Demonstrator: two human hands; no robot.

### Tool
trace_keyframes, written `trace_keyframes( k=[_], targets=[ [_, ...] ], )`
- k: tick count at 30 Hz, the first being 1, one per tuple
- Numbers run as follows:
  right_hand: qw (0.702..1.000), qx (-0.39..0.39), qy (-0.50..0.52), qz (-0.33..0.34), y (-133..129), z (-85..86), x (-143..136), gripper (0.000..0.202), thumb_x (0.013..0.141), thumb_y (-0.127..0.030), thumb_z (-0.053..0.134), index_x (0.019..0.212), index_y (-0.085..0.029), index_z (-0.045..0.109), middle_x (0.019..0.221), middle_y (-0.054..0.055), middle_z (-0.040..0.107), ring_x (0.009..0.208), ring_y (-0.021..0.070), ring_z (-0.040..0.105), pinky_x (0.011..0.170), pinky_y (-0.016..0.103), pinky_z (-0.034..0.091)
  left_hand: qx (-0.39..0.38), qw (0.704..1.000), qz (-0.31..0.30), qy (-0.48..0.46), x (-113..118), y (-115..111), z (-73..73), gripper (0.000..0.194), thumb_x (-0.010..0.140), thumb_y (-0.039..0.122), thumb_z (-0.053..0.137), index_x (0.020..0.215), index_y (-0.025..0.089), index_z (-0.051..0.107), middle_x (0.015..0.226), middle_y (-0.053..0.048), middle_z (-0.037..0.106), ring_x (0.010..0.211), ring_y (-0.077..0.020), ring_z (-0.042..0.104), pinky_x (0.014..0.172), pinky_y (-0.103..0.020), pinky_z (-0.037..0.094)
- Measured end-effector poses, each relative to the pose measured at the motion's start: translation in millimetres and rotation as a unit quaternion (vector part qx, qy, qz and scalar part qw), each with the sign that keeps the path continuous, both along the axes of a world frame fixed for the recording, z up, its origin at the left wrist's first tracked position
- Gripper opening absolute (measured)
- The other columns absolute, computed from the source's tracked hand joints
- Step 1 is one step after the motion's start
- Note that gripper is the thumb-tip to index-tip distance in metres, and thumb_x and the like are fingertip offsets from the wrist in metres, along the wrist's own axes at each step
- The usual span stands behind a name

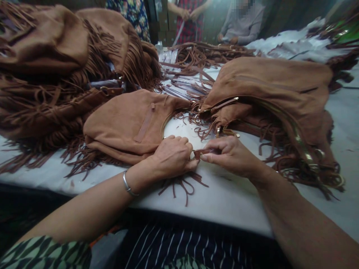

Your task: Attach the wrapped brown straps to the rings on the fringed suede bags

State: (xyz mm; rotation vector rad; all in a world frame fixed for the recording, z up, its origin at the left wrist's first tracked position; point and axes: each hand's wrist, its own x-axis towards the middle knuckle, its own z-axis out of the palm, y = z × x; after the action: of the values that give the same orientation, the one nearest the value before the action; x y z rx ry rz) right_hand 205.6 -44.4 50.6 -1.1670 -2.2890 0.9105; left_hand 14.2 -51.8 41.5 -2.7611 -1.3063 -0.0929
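Observation:
A brown suede handbag (123, 119) with fringe lies flat on the white table in front of me. My left hand (175, 155) is closed over the bag's near right corner, with a metal ring showing by its fingertips. Between the thumb and fingers of my right hand (228, 155) is a short brown leather strap (203, 152), its end at the ring. Whether the strap passes through the ring I cannot tell. Fringe strands (183, 185) spread out below my left hand. What my left fingers grip underneath is mostly hidden.
A heap of fringed brown bags (56, 41) rises on the left. Another bag with an open gold zipper (275, 78) lies to the right. Loose leather straps (202, 54) are piled farther back on the white table (238, 201). Several people stand or sit across it, one person's hands (189, 15) holding a strip.

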Motion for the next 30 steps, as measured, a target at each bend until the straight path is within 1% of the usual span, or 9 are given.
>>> trace_keyframes(
  k=[2,5,11,15,20,23,27,28,30],
  targets=[
    [0.998,0.038,-0.017,-0.037,-6,3.7,-5,0.025,0.076,-0.030,0.059,0.060,-0.012,0.064,0.054,0.000,0.051,0.055,0.0107,0.044,0.053,0.024,0.031,0.004,1.000,0.016,0.001,1,1,-1.4,0.032,0.083,0.040,0.044,0.076,0.014,0.060,0.079,-0.009,0.061,0.076,-0.0235,0.058,0.068,-0.036,0.042],
    [0.998,0.043,-0.003,-0.041,-10,8.1,-9,0.028,0.078,-0.031,0.058,0.057,-0.013,0.061,0.052,0.000,0.049,0.053,0.0102,0.043,0.053,0.024,0.030,0.001,1.000,-0.003,0.004,0,4,-4.6,0.030,0.081,0.041,0.048,0.075,0.014,0.059,0.078,-0.008,0.061,0.072,-0.0230,0.058,0.066,-0.035,0.041],
    [0.994,-0.081,0.075,0.028,0,3.0,-1,0.026,0.075,-0.034,0.062,0.066,-0.010,0.066,0.055,0.001,0.054,0.053,0.0104,0.046,0.048,0.023,0.031,-0.037,0.993,-0.110,0.005,-5,10,-6.3,0.021,0.079,0.035,0.050,0.077,0.015,0.057,0.078,-0.006,0.061,0.071,-0.0195,0.056,0.066,-0.032,0.039],
    [0.991,-0.085,0.060,0.082,12,-1.7,4,0.024,0.073,-0.033,0.064,0.071,-0.010,0.070,0.059,0.003,0.060,0.056,0.0118,0.050,0.051,0.023,0.035,-0.058,0.985,-0.165,0.003,-5,9,-3.7,0.021,0.078,0.034,0.051,0.082,0.015,0.058,0.080,-0.006,0.061,0.070,-0.0195,0.056,0.069,-0.034,0.039],
    [0.985,-0.110,0.068,0.115,24,-0.7,3,0.024,0.068,-0.037,0.070,0.071,-0.013,0.070,0.065,0.003,0.064,0.062,0.0138,0.055,0.058,0.024,0.041,-0.074,0.981,-0.180,-0.009,-5,7,-0.4,0.015,0.076,0.029,0.052,0.081,0.016,0.058,0.076,-0.004,0.060,0.068,-0.0183,0.056,0.071,-0.035,0.037],
    [0.984,-0.129,0.064,0.102,22,4.2,3,0.027,0.069,-0.039,0.069,0.071,-0.012,0.069,0.062,0.002,0.061,0.060,0.0125,0.052,0.055,0.023,0.039,-0.049,0.988,-0.146,-0.016,-4,5,-0.9,0.018,0.074,0.031,0.055,0.083,0.016,0.057,0.079,-0.004,0.060,0.072,-0.0190,0.056,0.072,-0.034,0.037],
    [0.982,-0.164,0.072,0.058,12,8.2,6,0.033,0.075,-0.040,0.063,0.059,-0.012,0.060,0.050,-0.003,0.045,0.048,0.0064,0.036,0.044,0.021,0.026,0.024,0.999,-0.015,-0.025,-2,1,-1.6,0.026,0.075,0.040,0.056,0.082,0.015,0.054,0.082,-0.007,0.058,0.077,-0.0227,0.055,0.073,-0.036,0.037],
    [0.978,-0.185,0.075,0.057,10,7.8,7,0.035,0.077,-0.041,0.062,0.058,-0.012,0.059,0.049,-0.004,0.041,0.047,0.0058,0.033,0.043,0.021,0.023,0.029,0.999,-0.001,-0.026,-2,1,-0.9,0.029,0.076,0.044,0.056,0.082,0.015,0.054,0.081,-0.006,0.058,0.077,-0.0232,0.055,0.073,-0.037,0.037],
    [0.968,-0.229,0.077,0.074,10,6.2,11,0.036,0.080,-0.043,0.058,0.062,-0.011,0.060,0.049,-0.004,0.042,0.046,0.0057,0.033,0.043,0.021,0.024,0.021,0.999,-0.009,-0.024,-3,0,2.2,0.036,0.076,0.052,0.056,0.081,0.016,0.053,0.081,-0.005,0.057,0.077,-0.0236,0.054,0.074,-0.038,0.038]
  ],
)
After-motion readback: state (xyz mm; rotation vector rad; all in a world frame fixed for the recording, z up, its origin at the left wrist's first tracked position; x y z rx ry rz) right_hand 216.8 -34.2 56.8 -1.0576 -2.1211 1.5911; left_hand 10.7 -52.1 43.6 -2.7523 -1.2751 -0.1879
